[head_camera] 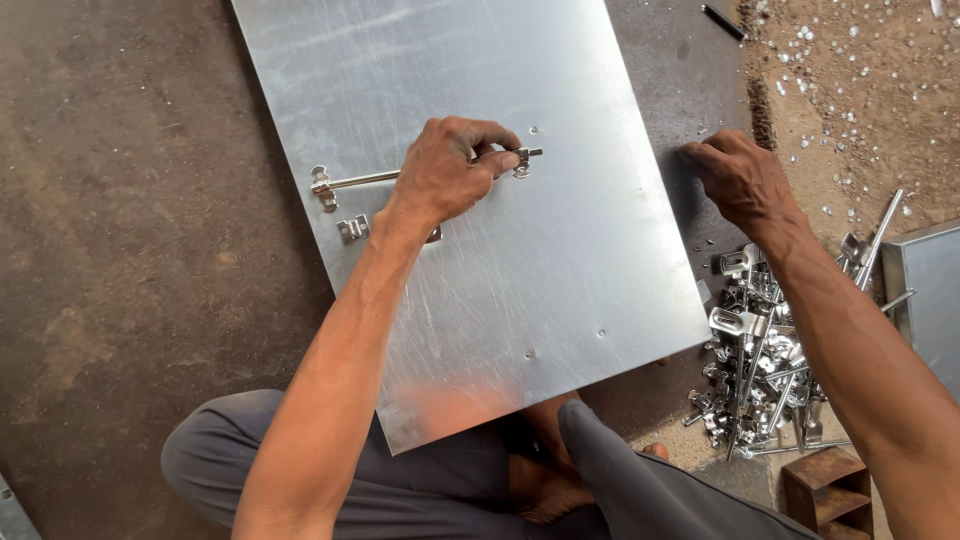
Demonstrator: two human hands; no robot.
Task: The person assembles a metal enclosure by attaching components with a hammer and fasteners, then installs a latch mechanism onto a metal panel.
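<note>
A large shiny metal sheet lies on the dark floor in front of me. On its upper left lies a slim metal rod latch with small brackets at its ends. My left hand rests over the rod's right part, fingers curled on it near a small bracket. A loose square bracket sits just below the rod. My right hand reaches past the sheet's right edge, fingertips pinched down at the floor; whether it holds anything is hidden.
A heap of shiny metal brackets and rods lies on the floor at the right. Another metal sheet shows at the right edge, a brown block below it. Small rivets are scattered on sandy ground.
</note>
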